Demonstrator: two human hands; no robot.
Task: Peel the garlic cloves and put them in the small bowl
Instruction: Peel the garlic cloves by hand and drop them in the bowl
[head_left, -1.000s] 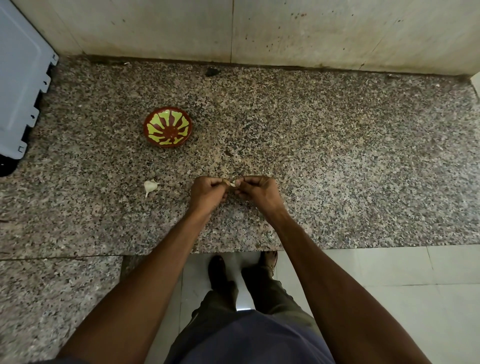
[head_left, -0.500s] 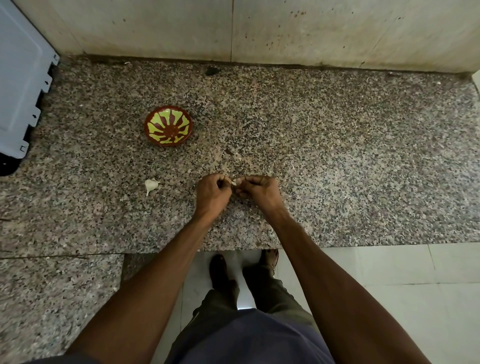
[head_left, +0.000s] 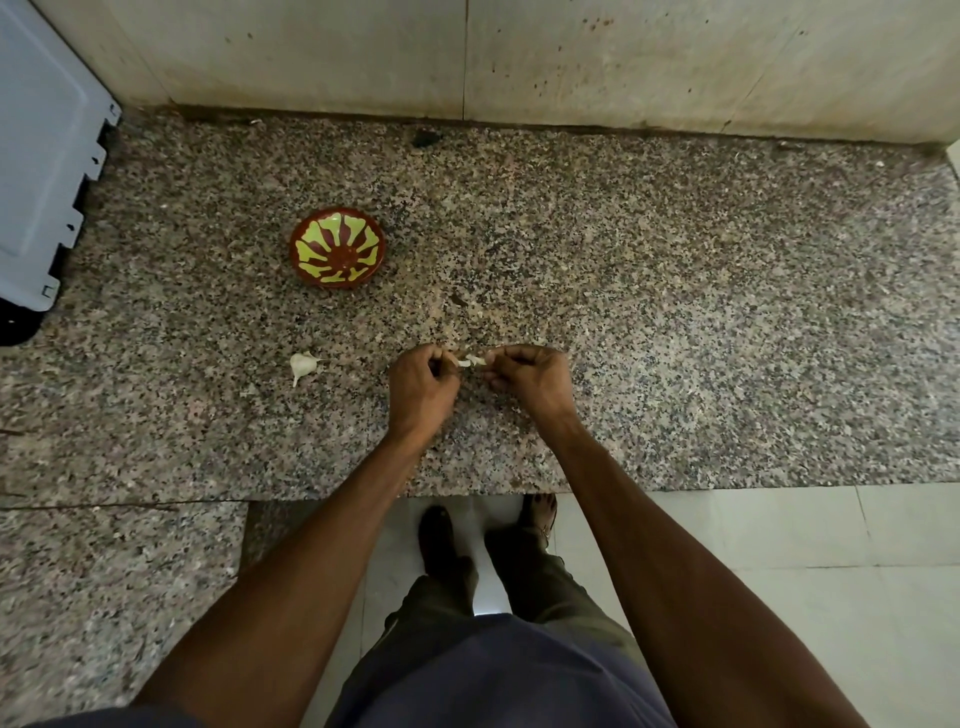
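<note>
Peeling step is in hand: a garlic clove (head_left: 471, 360) is pinched btwn left hand (head_left: 422, 387) & right hand (head_left: 531, 378), skin to be stripped next, w/ spare clove (head_left: 303, 364) at 9 o'clock, small bowl (head_left: 337, 247) at 11 o'clock.

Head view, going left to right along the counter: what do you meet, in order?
Grey-blue plastic panel → loose garlic clove → small bowl → left hand → garlic clove being peeled → right hand.
</note>
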